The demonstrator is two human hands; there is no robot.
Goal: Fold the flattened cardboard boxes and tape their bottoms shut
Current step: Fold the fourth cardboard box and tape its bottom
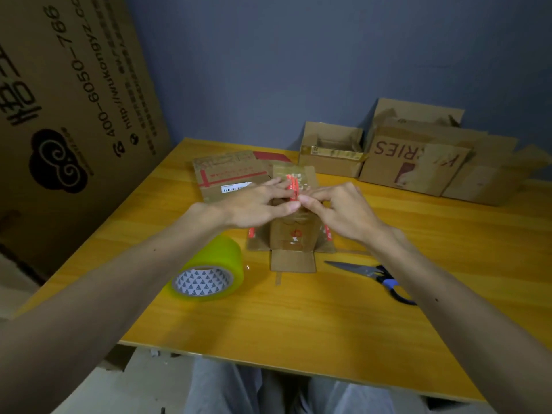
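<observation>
Yellow table [298,312], L hand [254,204], R hand [343,212] hide box [294,234] top

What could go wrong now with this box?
1. The left hand and right hand both hold the box flaps closed, and the tape lies apart; releasing one to fetch it may let the flaps spring open.
2. The scissors lie near the right forearm, which might bump them.
</observation>
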